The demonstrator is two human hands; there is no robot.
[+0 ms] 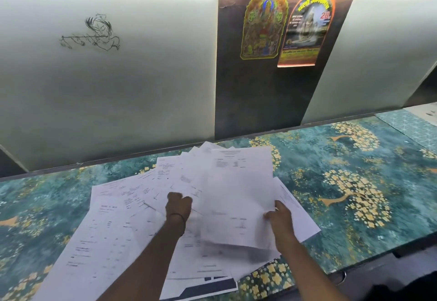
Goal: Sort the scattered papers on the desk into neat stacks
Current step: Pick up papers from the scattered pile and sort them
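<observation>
Papers (142, 225) fanned across desk (354, 158)

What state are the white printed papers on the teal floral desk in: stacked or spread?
Spread: white printed papers fan out overlapping at mixed angles; no squared stack visible.

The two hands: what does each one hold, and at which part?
Right hand pinches a printed sheet at its right edge. Left hand is closed on overlapping papers; exact hold unclear.

Both hands (227, 213) among scattered papers (113, 225)
</observation>
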